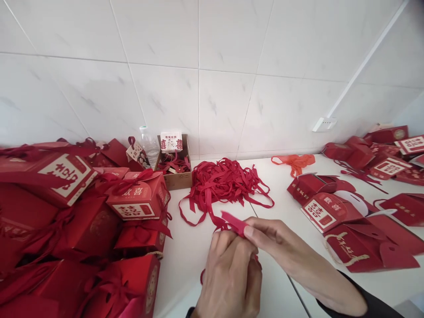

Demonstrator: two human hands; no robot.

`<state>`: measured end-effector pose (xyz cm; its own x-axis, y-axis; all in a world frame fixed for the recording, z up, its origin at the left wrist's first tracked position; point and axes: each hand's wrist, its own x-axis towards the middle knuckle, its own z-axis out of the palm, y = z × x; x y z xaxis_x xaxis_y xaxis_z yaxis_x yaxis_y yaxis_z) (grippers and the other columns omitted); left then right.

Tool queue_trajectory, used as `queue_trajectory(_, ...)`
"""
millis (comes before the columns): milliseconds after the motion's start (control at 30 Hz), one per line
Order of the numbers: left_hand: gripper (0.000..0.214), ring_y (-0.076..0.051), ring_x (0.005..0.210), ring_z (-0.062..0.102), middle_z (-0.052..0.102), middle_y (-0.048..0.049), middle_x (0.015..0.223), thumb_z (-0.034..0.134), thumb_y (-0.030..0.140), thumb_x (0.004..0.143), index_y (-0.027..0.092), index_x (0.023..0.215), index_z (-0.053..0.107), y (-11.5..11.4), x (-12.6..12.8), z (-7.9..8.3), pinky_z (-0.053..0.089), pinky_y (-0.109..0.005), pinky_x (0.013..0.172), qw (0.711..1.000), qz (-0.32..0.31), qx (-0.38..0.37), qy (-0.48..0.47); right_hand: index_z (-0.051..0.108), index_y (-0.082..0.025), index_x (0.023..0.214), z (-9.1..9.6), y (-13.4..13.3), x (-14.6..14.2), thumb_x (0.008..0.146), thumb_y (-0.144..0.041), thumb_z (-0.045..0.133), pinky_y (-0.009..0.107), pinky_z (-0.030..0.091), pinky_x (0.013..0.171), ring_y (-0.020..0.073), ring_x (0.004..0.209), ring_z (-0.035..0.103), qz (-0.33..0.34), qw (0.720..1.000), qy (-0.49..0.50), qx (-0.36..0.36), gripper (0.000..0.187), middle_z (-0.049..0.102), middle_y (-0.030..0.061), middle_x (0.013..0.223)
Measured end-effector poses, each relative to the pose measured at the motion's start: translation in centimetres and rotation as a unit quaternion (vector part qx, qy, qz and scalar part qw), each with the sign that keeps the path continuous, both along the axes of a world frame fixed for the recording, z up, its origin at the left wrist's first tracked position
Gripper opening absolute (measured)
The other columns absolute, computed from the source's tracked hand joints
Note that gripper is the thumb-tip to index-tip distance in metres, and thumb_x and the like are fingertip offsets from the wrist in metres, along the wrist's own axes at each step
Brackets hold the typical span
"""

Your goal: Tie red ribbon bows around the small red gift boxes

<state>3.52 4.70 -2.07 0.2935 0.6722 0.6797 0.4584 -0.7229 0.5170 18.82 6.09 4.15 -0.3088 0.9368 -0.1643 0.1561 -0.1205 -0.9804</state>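
Observation:
Both my hands meet low in the middle of the view over the white table (188, 247). My right hand (285, 251) pinches the end of a red ribbon (233, 222) between thumb and fingers. My left hand (230, 278) is closed around the same ribbon just below, back of the hand toward me. A bit of ribbon shows under the left hand. Behind the hands lies a loose pile of red ribbons (225, 183).
Stacked red gift boxes with bows (135, 198) fill the left side. Open and flat red boxes (331, 210) lie on the right. A small cardboard box (175, 170) and a clear plastic bottle (150, 145) stand by the tiled wall. An orange bag (294, 162) lies behind.

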Motion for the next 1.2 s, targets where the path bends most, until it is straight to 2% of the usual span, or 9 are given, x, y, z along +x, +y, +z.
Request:
queue_trajectory(167, 0.025, -0.015, 0.078, 0.055, 0.062, 0.0005, 0.086, 0.048, 0.001, 0.092, 0.023, 0.103, 0.047, -0.3, -0.3, -0.6, 0.047, -0.027, 0.071, 0.999, 0.002, -0.032, -0.028, 0.071, -0.026, 0.087, -0.3, 0.2, 0.4, 0.097, -0.053, 0.069, 0.025, 0.052, 0.077, 0.015, 0.079, 0.054, -0.07, 0.978, 0.195, -0.04, 0.029, 0.059, -0.0016, 0.08)
queue_trajectory(267, 0.036, -0.017, 0.106, 0.061, 0.065, -0.0067, 0.113, 0.05, 0.005, 0.096, 0.021, 0.127, 0.047, -0.4, -0.6, -0.9, 0.052, -0.029, 0.09, 0.996, 0.043, -0.027, -0.07, 0.069, -0.025, 0.079, 0.6, 0.7, 1.1, 0.092, -0.049, 0.076, 0.024, 0.055, 0.08, 0.0139, 0.077, 0.055, -0.115, 0.958, 0.263, -0.002, 0.028, 0.059, -0.0022, 0.079)
queue_trajectory(400, 0.044, -0.019, 0.131, 0.055, 0.058, -0.0114, 0.138, 0.049, 0.014, 0.102, 0.023, 0.144, 0.041, -0.1, -1.5, -1.7, 0.048, -0.036, 0.108, 0.983, 0.142, -0.087, -0.084, 0.071, -0.026, 0.08, 2.6, 2.6, 3.3, 0.085, -0.039, 0.084, 0.023, 0.059, 0.075, 0.0138, 0.075, 0.057, -0.213, 0.939, 0.265, 0.052, 0.019, 0.058, -0.0024, 0.077)
queue_trajectory(600, 0.029, -0.026, 0.121, 0.061, 0.065, -0.0106, 0.126, 0.05, 0.035, 0.105, 0.023, 0.13, 0.055, -0.1, -2.1, -2.7, 0.054, -0.048, 0.103, 0.972, 0.098, -0.209, -0.035, 0.07, -0.029, 0.073, 5.7, 5.3, 7.4, 0.091, -0.025, 0.073, 0.025, 0.059, 0.092, 0.0175, 0.099, 0.062, -0.383, 0.888, 0.218, 0.133, 0.019, 0.065, -0.0003, 0.086)
queue_trajectory(700, 0.031, -0.027, 0.119, 0.062, 0.066, -0.0105, 0.124, 0.05, 0.04, 0.105, 0.024, 0.129, 0.057, -0.8, -2.3, -2.3, 0.055, -0.05, 0.101, 0.972, 0.085, -0.22, -0.021, 0.07, -0.035, 0.073, 6.4, 5.3, 8.9, 0.098, -0.031, 0.067, 0.029, 0.054, 0.109, 0.0209, 0.131, 0.054, -0.373, 0.893, 0.15, 0.204, 0.025, 0.071, -0.0027, 0.104)
queue_trajectory(800, 0.046, -0.029, 0.125, 0.058, 0.06, -0.0116, 0.135, 0.059, 0.043, 0.099, 0.027, 0.142, 0.051, -1.6, -2.5, -2.1, 0.055, -0.05, 0.101, 0.979, 0.072, -0.189, 0.025, 0.07, -0.036, 0.076, 6.1, 5.3, 9.8, 0.093, -0.036, 0.073, 0.037, 0.055, 0.11, 0.0262, 0.137, 0.051, -0.356, 0.904, 0.114, 0.207, 0.018, 0.071, -0.0029, 0.11)
queue_trajectory(1033, 0.018, -0.028, 0.105, 0.062, 0.064, -0.012, 0.12, 0.057, 0.031, 0.099, 0.026, 0.11, 0.07, -2.9, -1.8, -3.8, 0.053, -0.046, 0.087, 0.973, 0.179, -0.142, 0.03, 0.071, -0.022, 0.08, 4.4, 9.0, 7.7, 0.084, -0.029, 0.081, 0.025, 0.061, 0.073, 0.0147, 0.077, 0.067, -0.28, 0.947, 0.087, 0.135, 0.013, 0.069, 0.0001, 0.081)
queue_trajectory(1133, 0.02, -0.027, 0.098, 0.064, 0.066, -0.0109, 0.112, 0.056, 0.035, 0.1, 0.027, 0.105, 0.074, -2.8, -1.9, -3.9, 0.054, -0.044, 0.082, 0.972, 0.171, -0.159, 0.0, 0.07, -0.012, 0.083, 7.6, 12.5, 4.8, 0.083, -0.021, 0.082, 0.024, 0.056, 0.075, 0.0115, 0.075, 0.067, -0.23, 0.953, 0.072, 0.182, 0.016, 0.07, -0.0003, 0.079)
queue_trajectory(1200, 0.022, -0.026, 0.096, 0.065, 0.068, -0.0092, 0.108, 0.054, 0.037, 0.101, 0.028, 0.103, 0.074, -2.4, -2.3, -3.7, 0.055, -0.043, 0.082, 0.97, 0.156, -0.185, -0.021, 0.064, -0.008, 0.09, 11.1, 14.7, 3.5, 0.094, -0.015, 0.064, 0.022, 0.046, 0.082, 0.0065, 0.089, 0.068, -0.252, 0.927, 0.076, 0.267, 0.008, 0.067, -0.0056, 0.083)
